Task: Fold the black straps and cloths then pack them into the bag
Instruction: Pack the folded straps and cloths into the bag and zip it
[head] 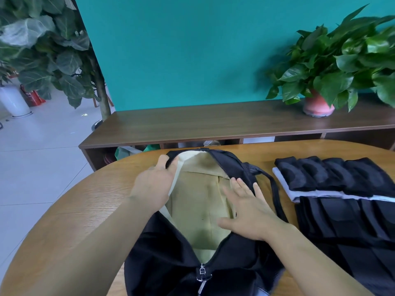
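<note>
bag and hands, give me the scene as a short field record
bag: black bag unzipped on the wooden table, tan lining showing
left hand: left hand grips the bag's left opening edge
right hand: right hand flat, fingers straight, over the right edge
folded items: black straps and cloths in rows right of the bag, none inside yet

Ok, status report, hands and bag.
Left hand grips bag rim; right hand flat inside. Bag unzipped, empty. Folded black cloths wait right.
</note>
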Demonstrator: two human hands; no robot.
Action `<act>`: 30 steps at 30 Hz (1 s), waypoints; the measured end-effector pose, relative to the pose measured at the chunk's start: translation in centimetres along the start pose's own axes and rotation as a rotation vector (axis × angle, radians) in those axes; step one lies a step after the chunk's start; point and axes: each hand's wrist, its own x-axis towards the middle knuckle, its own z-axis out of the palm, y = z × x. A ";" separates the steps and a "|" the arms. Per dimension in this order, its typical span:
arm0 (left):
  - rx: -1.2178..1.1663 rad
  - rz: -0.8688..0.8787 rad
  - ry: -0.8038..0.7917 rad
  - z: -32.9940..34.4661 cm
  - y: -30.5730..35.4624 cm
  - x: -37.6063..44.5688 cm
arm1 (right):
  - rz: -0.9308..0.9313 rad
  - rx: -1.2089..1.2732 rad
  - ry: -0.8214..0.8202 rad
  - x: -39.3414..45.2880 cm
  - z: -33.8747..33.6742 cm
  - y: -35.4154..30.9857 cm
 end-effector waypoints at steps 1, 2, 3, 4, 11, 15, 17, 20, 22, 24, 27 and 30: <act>-0.007 0.000 0.007 -0.1 0.1 0.1 | -0.013 0.027 -0.018 -0.4 -0.1 -0.5; -0.009 -0.002 0.016 -0.2 0.2 0.2 | -0.021 0.023 -0.054 -0.8 -0.2 -0.8; -0.005 -0.003 0.026 -0.3 0.2 0.4 | -0.017 -0.009 -0.097 -1.1 0.0 -0.8; 0.000 -0.009 0.036 -0.4 0.1 0.6 | -0.005 -0.058 -0.138 -1.3 0.2 -0.6; 0.059 -0.088 0.053 -0.5 -1.1 1.3 | 0.032 -0.148 -0.219 -1.5 2.3 1.1; 0.087 -0.036 0.040 -0.5 -0.4 0.7 | 0.033 -0.103 -0.194 -1.6 1.7 1.2; 0.065 -0.029 0.028 -0.3 -0.5 0.1 | -0.010 -0.145 -0.072 -1.5 1.3 0.6; 0.038 -0.035 0.035 -0.1 -0.1 -0.4 | -0.057 -0.264 0.143 -0.5 0.5 0.2; 0.024 -0.031 0.027 -0.4 0.6 -0.6 | -0.033 -0.367 0.151 0.7 0.0 0.4; 0.019 -0.024 0.013 -0.6 1.1 -0.9 | 0.038 -0.450 0.100 2.1 0.1 1.0; 0.047 -0.017 0.031 -0.9 1.1 -0.9 | 0.158 -0.474 0.049 3.7 0.1 2.1; 0.088 0.001 0.058 -1.1 1.1 -0.3 | 0.195 -0.446 0.034 4.4 0.0 2.7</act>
